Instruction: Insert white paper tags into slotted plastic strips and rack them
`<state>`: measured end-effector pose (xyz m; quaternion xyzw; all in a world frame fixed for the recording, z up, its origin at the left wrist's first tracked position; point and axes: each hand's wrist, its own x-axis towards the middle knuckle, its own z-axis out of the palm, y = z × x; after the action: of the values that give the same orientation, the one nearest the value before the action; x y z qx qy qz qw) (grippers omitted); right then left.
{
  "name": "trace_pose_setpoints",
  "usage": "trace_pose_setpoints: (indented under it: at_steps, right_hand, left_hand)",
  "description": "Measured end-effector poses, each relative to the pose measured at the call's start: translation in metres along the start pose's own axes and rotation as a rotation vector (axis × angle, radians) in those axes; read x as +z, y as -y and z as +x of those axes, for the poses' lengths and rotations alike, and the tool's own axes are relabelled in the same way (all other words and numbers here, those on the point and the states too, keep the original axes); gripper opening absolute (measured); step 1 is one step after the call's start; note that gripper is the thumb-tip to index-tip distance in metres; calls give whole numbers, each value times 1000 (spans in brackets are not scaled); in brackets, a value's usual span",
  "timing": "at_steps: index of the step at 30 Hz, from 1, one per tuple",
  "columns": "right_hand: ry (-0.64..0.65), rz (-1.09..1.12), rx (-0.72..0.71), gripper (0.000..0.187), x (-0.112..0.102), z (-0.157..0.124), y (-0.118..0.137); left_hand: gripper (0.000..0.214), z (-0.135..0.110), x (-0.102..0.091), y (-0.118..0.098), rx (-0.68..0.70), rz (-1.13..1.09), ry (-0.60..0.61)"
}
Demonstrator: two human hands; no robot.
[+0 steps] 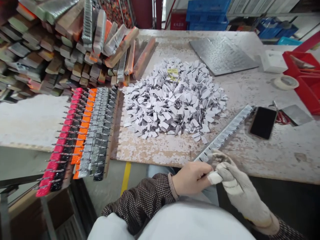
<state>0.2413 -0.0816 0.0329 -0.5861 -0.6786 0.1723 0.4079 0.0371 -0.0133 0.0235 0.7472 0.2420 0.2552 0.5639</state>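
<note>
My bare left hand [191,178], with a taped fingertip, is closed and pinches at the gloved fingers of my right hand [237,188] just below the table's front edge. My right hand wears a white knit glove and curls round the near end of a long silvery strip [226,135] that lies slanted across the table. What my left fingers pinch is too small to make out. A large heap of small white paper tags [175,96] lies in the middle of the table, just beyond the strip.
A rack of red, orange and silver glittery clips [82,133] lies at the left. Stacked boards [62,46] pile up behind it. A black phone [263,122], scissors, tape roll [286,82], metal sheet [222,55] and red trays [306,78] sit at the right. Worn table [275,150].
</note>
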Motion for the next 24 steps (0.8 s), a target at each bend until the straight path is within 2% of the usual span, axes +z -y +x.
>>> trace_pose_setpoints:
  at_steps: [1, 3, 5, 7, 9, 12, 19, 24]
  right_hand:
    - [-7, -49, -56, 12, -3, 6, -4]
    - [-53, -248, -206, 20, -8, 23, -13]
    - [-97, -519, -315, 25, -11, 39, -26]
    - [-66, -716, -368, 25, -10, 49, -38]
    - [-15, -798, -434, 25, -7, 54, -48]
    - [56, -840, -467, 19, -3, 57, -54]
    - [243, -745, -445, 10, -8, 62, -62]
    - [223, -718, -387, 17, -2, 61, -64]
  left_hand:
    - [51, 0, -1, 4, -23, 104, -21]
    - [43, -1, -2, 12, -68, 334, -76]
    - [59, -3, -2, 18, -96, 525, -117]
    - [65, -5, 0, 24, -124, 641, -121]
    - [55, -7, 3, 28, -158, 690, -107]
    - [43, -8, 6, 32, -193, 678, -105]
    - [43, -10, 7, 35, -207, 582, -119]
    - [37, -9, 9, 38, -197, 550, -108]
